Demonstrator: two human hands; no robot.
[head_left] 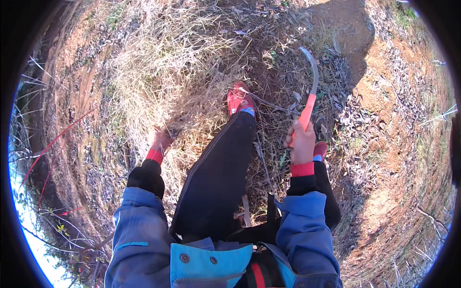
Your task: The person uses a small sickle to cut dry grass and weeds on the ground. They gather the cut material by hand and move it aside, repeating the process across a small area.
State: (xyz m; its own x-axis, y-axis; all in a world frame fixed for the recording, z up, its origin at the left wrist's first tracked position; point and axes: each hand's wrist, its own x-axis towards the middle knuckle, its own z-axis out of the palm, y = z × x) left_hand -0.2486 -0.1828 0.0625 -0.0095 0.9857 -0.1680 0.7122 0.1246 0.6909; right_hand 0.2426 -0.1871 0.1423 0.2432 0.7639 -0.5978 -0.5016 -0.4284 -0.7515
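Note:
A sickle (314, 79) with a curved grey blade and an orange handle is in my right hand (301, 144), whose fingers are wrapped round the handle. Its tip points up and to the left, over the leaf-strewn ground and apart from the grass heap. On the left, my left hand (162, 139) reaches into a thick mass of dry grass (163, 72) and is closed on some of the stalks at its lower edge. Strands cover most of those fingers. My red shoe (239, 98) stands against the right side of the grass.
My other shoe (321, 150) is just right of my right hand. Bare reddish soil (384, 206) and dry leaves lie to the right. Thin red stems (60, 149) and twiggy branches rise at the left rim. A short stick (247, 211) lies between my legs.

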